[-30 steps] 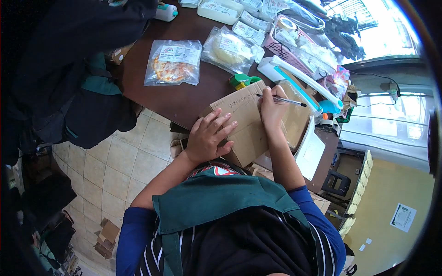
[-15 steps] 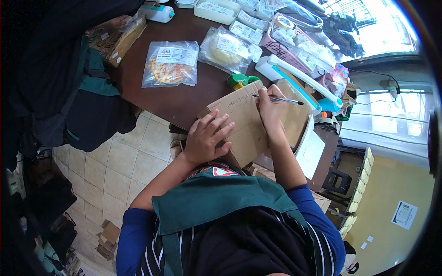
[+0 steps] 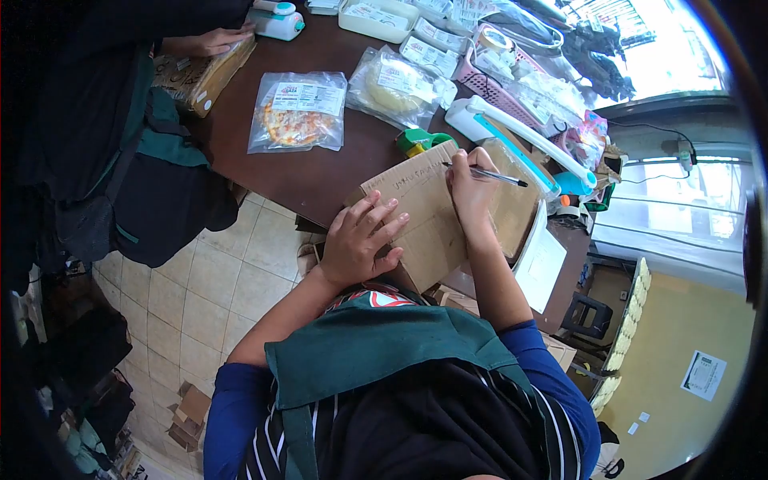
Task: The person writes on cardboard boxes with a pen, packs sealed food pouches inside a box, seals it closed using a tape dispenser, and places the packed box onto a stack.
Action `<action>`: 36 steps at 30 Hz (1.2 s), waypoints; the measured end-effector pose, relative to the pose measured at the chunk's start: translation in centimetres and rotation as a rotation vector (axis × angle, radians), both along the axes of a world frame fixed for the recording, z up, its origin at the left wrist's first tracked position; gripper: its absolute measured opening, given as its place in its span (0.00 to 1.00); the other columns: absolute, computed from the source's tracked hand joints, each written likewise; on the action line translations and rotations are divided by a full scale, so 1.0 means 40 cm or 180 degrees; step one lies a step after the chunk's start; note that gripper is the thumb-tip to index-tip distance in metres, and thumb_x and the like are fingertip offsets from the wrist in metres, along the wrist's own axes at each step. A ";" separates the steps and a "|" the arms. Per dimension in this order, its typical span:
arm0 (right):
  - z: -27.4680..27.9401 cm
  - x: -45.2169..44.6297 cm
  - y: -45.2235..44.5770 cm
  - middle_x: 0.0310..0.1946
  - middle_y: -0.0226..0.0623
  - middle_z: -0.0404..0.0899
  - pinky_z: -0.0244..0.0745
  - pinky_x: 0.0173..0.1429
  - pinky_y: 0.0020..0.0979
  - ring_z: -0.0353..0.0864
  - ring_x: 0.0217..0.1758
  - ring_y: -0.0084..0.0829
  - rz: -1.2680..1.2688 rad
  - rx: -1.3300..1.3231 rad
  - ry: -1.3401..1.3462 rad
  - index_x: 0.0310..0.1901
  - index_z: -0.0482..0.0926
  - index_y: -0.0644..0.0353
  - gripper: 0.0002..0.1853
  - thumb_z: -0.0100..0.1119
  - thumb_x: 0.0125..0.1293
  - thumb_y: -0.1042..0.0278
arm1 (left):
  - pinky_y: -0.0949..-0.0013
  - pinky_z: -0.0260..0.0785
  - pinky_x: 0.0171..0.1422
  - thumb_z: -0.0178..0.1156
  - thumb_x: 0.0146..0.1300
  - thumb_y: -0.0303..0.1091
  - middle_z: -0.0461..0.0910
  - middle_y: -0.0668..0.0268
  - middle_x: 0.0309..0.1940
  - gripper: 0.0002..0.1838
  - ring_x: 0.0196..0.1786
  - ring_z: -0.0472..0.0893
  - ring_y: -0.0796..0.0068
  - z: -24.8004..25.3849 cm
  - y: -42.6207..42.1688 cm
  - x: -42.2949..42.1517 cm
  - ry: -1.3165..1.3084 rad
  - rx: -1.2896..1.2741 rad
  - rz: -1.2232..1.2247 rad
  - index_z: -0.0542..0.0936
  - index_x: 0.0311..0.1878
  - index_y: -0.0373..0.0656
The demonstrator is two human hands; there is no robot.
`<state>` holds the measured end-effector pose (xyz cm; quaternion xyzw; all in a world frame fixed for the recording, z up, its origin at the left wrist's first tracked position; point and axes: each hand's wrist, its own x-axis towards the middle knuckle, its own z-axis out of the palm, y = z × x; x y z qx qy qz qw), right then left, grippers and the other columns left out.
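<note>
A brown cardboard box [image 3: 428, 220] lies at the table's near edge, with handwriting along its upper part. My left hand [image 3: 362, 242] rests flat on the box's left side, fingers spread, holding nothing. In my right hand [image 3: 474, 186] is a pen [image 3: 502, 176], pinched between the fingers, its tip at the handwriting near the box's top right corner. Just beyond the box sits a green tape dispenser [image 3: 424, 142].
Two bagged items, a pizza [image 3: 296, 114] and a pale round one [image 3: 394, 86], lie on the dark table [image 3: 264, 172]. A sealer [image 3: 520, 144] and pink basket [image 3: 488, 84] stand right. At left, a co-worker's hand [image 3: 210, 42] touches another box [image 3: 216, 76].
The co-worker's hand and box have come into fuller view at the upper left. My pen has shifted slightly over the box, and the handwriting shows more clearly. My left hand stays in place.
</note>
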<state>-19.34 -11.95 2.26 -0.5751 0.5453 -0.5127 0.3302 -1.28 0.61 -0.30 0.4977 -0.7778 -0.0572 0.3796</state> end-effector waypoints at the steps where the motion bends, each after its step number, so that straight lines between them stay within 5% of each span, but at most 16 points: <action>1: 0.004 0.000 0.000 0.12 0.27 0.65 0.61 0.19 0.22 0.68 0.15 0.17 -0.0091 0.0025 -0.0130 0.16 0.60 0.59 0.19 0.57 0.60 0.78 | 0.56 0.67 0.60 0.55 0.60 0.50 0.72 0.65 0.57 0.21 0.64 0.68 0.61 0.000 -0.001 0.001 -0.0002 -0.0002 -0.0001 0.78 0.54 0.55; 21: 0.005 0.007 -0.002 0.13 0.28 0.60 0.57 0.20 0.26 0.64 0.16 0.17 -0.0254 0.0036 -0.0244 0.16 0.59 0.61 0.18 0.57 0.57 0.79 | 0.56 0.68 0.59 0.55 0.60 0.51 0.73 0.65 0.56 0.21 0.63 0.69 0.61 0.003 -0.003 0.001 -0.0010 -0.0051 0.0002 0.79 0.53 0.54; 27: -0.046 -0.028 -0.020 0.12 0.27 0.63 0.57 0.18 0.22 0.65 0.14 0.17 -0.0199 -0.0339 0.0315 0.16 0.60 0.59 0.18 0.55 0.61 0.77 | 0.56 0.68 0.59 0.55 0.59 0.51 0.73 0.65 0.57 0.21 0.64 0.68 0.61 0.002 -0.001 0.001 -0.0037 -0.0031 -0.0001 0.79 0.54 0.54; 32: 0.042 -0.022 -0.009 0.14 0.29 0.70 0.60 0.17 0.19 0.68 0.12 0.18 -0.0507 0.0450 -0.1227 0.18 0.63 0.57 0.18 0.58 0.63 0.73 | 0.56 0.67 0.60 0.56 0.59 0.51 0.72 0.66 0.58 0.22 0.64 0.68 0.61 0.007 0.003 0.001 -0.0140 -0.0018 0.0023 0.78 0.55 0.55; 36: 0.066 -0.112 -0.021 0.18 0.34 0.75 0.60 0.17 0.19 0.75 0.15 0.21 -0.0269 0.0389 -0.0997 0.27 0.76 0.65 0.16 0.57 0.68 0.62 | 0.54 0.63 0.65 0.59 0.58 0.48 0.70 0.66 0.60 0.23 0.66 0.66 0.59 0.020 0.009 0.001 0.0024 0.0209 -0.0069 0.77 0.56 0.54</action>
